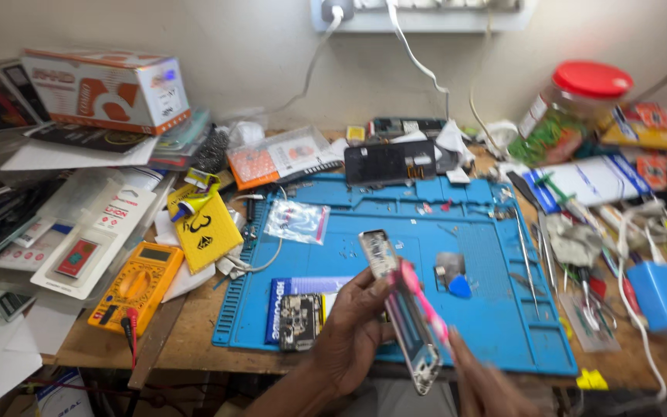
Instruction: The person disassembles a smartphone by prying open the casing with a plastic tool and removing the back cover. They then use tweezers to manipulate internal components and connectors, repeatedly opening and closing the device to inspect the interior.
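My left hand [351, 333] grips an opened phone frame [400, 309], held tilted above the front edge of a blue repair mat [488, 309]. My right hand [486, 382] comes in from the lower right and holds a pink tool [423, 301] against the phone frame. The tool is blurred. Under my left hand lie a small circuit board [300, 321] and a blue booklet [287, 289] on the mat.
A yellow multimeter [137, 284] lies left of the mat, with a yellow pouch [204, 228] beside it. A dark phone [390, 161] sits at the mat's far edge. Tweezers [528, 255], screwdrivers and a red-lidded jar [573, 108] crowd the right. Boxes pile at far left.
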